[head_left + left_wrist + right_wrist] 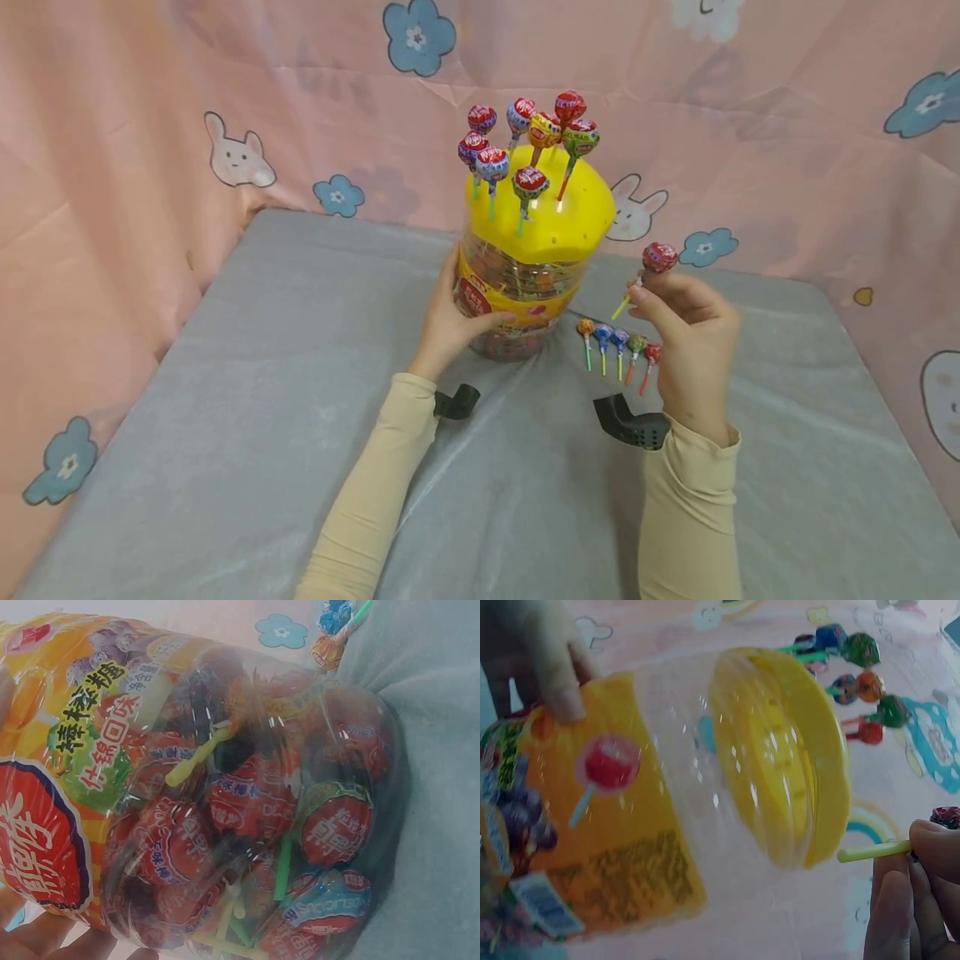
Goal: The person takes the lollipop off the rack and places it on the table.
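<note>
A clear plastic candy jar [517,287] with a yellow lid [581,221] stands tilted on the table. My left hand [447,321] grips its side, thumb across the front label. Several wrapped lollipops [529,182] stick up from the lid, sticks down. Between thumb and fingers, my right hand [693,333] pinches a red-wrapped lollipop [660,257] to the right of the jar. In the right wrist view its yellow-green stick [870,851] points at the lid's edge, with contact unclear. The left wrist view shows more lollipops [251,799] inside the jar.
A short row of several lollipops [619,337] lies on the grey cloth-covered table [247,400], between the jar and my right hand. Behind the table hangs a pink curtain [315,75] printed with rabbits and blue flowers. Dark curved mounts [630,421] sit at both wrists.
</note>
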The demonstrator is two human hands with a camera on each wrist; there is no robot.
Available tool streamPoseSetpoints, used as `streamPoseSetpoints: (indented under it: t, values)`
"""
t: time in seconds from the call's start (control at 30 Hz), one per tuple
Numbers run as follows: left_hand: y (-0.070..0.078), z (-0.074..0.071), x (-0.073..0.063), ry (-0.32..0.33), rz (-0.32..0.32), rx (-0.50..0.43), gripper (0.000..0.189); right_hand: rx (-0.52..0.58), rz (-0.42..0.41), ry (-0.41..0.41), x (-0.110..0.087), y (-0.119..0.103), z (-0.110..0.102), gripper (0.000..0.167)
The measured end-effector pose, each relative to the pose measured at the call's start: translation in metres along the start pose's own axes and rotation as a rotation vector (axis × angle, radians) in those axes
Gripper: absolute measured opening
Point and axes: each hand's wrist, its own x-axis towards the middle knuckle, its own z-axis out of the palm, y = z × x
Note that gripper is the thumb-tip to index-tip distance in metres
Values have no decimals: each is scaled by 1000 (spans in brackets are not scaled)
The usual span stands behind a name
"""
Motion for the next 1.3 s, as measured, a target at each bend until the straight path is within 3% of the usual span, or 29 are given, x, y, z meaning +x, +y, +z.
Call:
streamPoseSetpoints:
  t: [0.33, 0.53, 0.87, 1.3]
  values:
    - [1, 0, 1, -1, 13, -12, 109, 0, 55, 116, -3, 20, -48, 9]
    - [3, -2, 0, -3, -6, -24, 109, -129, 162, 174, 3, 37, -73, 5]
    - [0, -1, 0, -7, 8, -8, 109, -137, 332, 278, 5, 54, -102, 6]
    - [1, -1, 1, -9, 6, 1, 109, -269, 526, 202, -1, 86, -134, 26]
